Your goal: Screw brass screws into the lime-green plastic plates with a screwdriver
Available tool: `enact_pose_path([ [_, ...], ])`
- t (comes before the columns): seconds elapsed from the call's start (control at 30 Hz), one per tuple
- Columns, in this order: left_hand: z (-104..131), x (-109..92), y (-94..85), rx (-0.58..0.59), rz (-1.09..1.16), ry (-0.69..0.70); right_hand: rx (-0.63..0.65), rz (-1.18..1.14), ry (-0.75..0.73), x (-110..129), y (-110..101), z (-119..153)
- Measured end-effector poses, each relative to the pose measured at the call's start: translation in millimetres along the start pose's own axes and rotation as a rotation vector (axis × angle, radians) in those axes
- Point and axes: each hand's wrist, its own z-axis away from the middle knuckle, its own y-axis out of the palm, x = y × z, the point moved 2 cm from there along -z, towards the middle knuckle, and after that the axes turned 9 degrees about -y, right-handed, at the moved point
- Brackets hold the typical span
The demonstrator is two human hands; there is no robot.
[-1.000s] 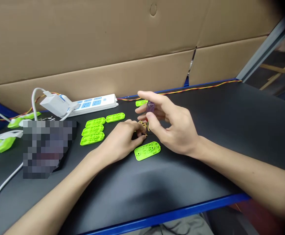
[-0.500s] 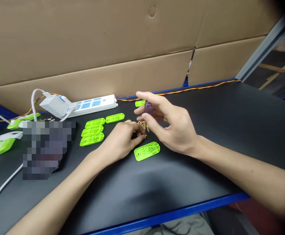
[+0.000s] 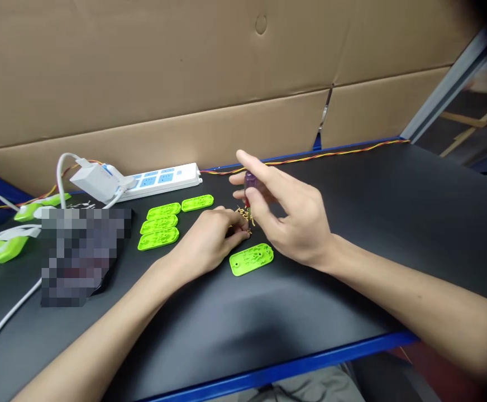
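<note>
My right hand (image 3: 291, 215) holds a screwdriver (image 3: 251, 181) by its purple handle, between thumb and fingers, its shaft pointing down. The tip meets the spot where my left hand (image 3: 216, 237) has thumb and forefinger together, apparently on a small gold screw. More small gold screws (image 3: 246, 214) lie in a loose pile just behind the fingertips. A bright green plastic shell (image 3: 251, 259) rests on the table, hollow side up, just in front of my hands. Several similar shells lie left of my left hand, among them one nearest to it (image 3: 158, 238).
A white power strip (image 3: 180, 177) with a plugged-in white adapter (image 3: 95, 181) stands at the back left. A blurred dark object (image 3: 82, 257) lies at left, beside white cables and green-and-white parts (image 3: 6, 249). Cardboard (image 3: 163, 67) rises behind the black table (image 3: 394, 223).
My right hand has shifted slightly left with the screwdriver, and its forefinger is raised a little more. My left hand stays in place.
</note>
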Motion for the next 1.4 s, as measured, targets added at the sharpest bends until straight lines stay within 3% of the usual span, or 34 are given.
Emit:
enact_pose_path([
  [0.2,0.0,1.3,0.2,0.001,0.004,0.002,-0.021,0.036,0.094,-4.2,-2.5,-0.2],
  [0.4,0.8,-2.8,-2.1,0.014,0.006,-0.007,-0.006,-0.052,0.078,-3.6,-2.8,1.4],
  [1.03,1.5,0.7,0.1,-0.011,0.017,0.031,-0.084,-0.007,0.078,-3.6,-3.7,1.1],
  [1.23,1.5,-2.1,-0.8,-0.004,0.010,0.011,-0.051,-0.089,0.092,-3.5,-0.6,4.2],
  [1.4,1.9,-0.7,0.4,-0.025,0.014,0.015,-0.065,-0.016,0.106,-5.5,-2.7,4.4],
])
